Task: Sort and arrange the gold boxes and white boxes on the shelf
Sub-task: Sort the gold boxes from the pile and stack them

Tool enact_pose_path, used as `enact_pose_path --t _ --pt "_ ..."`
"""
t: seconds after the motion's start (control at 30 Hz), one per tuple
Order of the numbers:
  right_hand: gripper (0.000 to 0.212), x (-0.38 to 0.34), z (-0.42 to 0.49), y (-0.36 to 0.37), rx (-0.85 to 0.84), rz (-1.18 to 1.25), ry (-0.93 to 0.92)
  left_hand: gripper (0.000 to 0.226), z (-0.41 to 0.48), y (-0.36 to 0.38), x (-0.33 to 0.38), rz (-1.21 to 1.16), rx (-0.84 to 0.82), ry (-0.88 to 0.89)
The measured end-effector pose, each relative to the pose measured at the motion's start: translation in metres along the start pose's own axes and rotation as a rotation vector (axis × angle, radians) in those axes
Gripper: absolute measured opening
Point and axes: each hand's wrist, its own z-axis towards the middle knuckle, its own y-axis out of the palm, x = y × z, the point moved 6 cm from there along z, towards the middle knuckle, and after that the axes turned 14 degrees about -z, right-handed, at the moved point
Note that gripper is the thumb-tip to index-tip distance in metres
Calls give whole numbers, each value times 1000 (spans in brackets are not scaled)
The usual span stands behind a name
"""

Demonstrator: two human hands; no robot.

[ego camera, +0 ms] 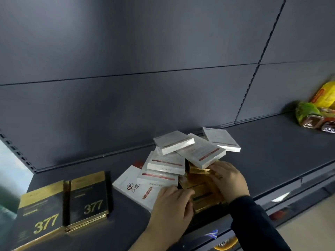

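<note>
Lying flat well to the left of the left hand (172, 203), two gold boxes (63, 201) marked 377 sit side by side and touching on the shelf (272, 151); that part of the sorting looks done. Just beyond the left hand's knuckles, the white boxes (166, 163) form a loose heap, overlapping at odd angles on one larger flat one, and none looks arranged yet. The left hand curls its fingers onto the near-left edge of a gold box (203, 193) at the heap's right side, and the right hand (229, 180) clasps its far-right side, so both hands grip it together. More gold shows beneath it, though I cannot tell how many, so most of the job appears to remain. Far right of the hands lie bright snack packets (315, 109).
</note>
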Motion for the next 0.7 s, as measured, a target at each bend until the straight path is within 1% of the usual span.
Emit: enact_pose_path --t 0.17,0.2,0.3,0.43,0.47,0.53,0.6,0.7 --pt "28 -2 15 -38 112 191 5 41 0 2 1 53 -109 -1" --pt "25 -1 19 -45 101 259 50 44 0 1 1 44 -116 -4" --pt "19 8 33 -60 45 468 279 44 0 9 3 101 -177 22" --pt "16 17 41 -59 -8 601 490 54 7 23 13 207 -266 80" --pt "17 18 41 -57 -7 606 515 53 8 25 15 251 -281 87" --pt "23 21 40 -49 -7 611 557 44 9 30 18 279 -332 76" --pt "28 23 36 -41 -31 736 659 38 9 35 18 290 -390 37" --pt "23 21 30 -34 -66 886 752 38 8 38 14 324 -415 -10"
